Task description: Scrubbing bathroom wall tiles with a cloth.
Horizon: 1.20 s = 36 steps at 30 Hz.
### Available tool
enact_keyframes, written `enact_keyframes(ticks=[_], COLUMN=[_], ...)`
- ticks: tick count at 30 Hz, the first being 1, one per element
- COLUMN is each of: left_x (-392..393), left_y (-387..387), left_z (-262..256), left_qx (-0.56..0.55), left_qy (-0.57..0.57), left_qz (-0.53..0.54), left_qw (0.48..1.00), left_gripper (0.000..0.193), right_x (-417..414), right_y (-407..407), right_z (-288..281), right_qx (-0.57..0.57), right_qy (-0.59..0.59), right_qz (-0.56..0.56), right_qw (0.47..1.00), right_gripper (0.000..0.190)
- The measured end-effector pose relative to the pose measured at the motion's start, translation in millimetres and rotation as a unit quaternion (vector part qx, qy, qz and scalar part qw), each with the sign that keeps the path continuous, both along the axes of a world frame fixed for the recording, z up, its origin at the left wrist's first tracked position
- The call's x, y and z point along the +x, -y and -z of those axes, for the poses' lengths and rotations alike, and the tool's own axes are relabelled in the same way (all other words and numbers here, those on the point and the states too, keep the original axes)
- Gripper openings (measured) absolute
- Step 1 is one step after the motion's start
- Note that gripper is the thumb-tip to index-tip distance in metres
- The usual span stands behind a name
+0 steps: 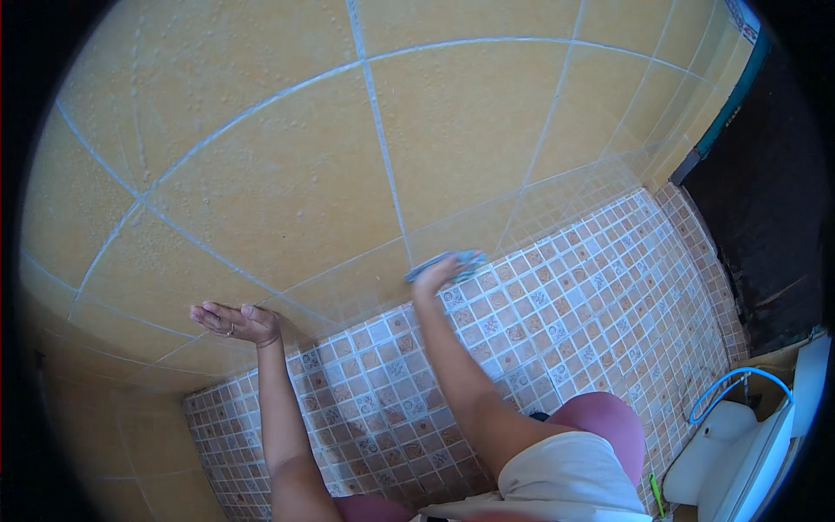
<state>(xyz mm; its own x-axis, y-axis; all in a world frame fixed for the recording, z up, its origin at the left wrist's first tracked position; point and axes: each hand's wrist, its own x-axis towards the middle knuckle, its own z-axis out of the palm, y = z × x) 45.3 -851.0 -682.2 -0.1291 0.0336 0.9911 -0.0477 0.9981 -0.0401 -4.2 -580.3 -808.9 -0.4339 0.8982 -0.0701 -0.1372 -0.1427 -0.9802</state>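
Observation:
My right hand (pixel 438 274) holds a bluish-green cloth (pixel 471 262) low against the yellow tiled wall (pixel 463 137), just above the edge of the floor. The hand and cloth are blurred. My left hand (pixel 236 322), with a ring on one finger, is raised near the same wall at the left, fingers spread a little and nothing in it. Whether it touches the wall I cannot tell. Droplets cover the upper left part of the wall.
Small patterned tiles cover the floor (pixel 522 326). A white toilet (pixel 724 450) with a blue hose (pixel 701 398) stands at the lower right, beside a green-handled item (pixel 655 494). A dark doorway (pixel 770 196) lies at the right.

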Motion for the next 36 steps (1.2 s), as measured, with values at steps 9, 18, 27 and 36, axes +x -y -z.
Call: enact_keyframes(ticks=[9,18,27,36], left_x=[-7.7,-25.3,-15.5,-8.6], left_y=[-22.1,-60.9,-40.6,-24.4], left_z=[4.6,14.8,16.4,19.0], left_qx=[0.014,0.048,0.045,0.056], left_qy=[0.001,-0.012,0.003,0.016], left_qz=[0.025,0.045,0.026,-0.003], left_qw=[1.000,0.998,0.999,0.998], left_gripper=[0.063,0.060,0.062,0.062], right_x=[-1.9,-10.3,37.8,12.2], right_y=[33.8,-5.8,116.8,5.2], right_z=[107.2,63.8,-79.3,-89.7], right_qx=[-0.263,-0.040,0.350,0.611], right_qy=[0.098,0.010,-0.058,-0.044], right_qz=[-0.044,-0.017,-0.102,-0.071], right_qw=[0.959,0.999,0.929,0.787], right_gripper=[0.092,0.061,0.083,0.074])
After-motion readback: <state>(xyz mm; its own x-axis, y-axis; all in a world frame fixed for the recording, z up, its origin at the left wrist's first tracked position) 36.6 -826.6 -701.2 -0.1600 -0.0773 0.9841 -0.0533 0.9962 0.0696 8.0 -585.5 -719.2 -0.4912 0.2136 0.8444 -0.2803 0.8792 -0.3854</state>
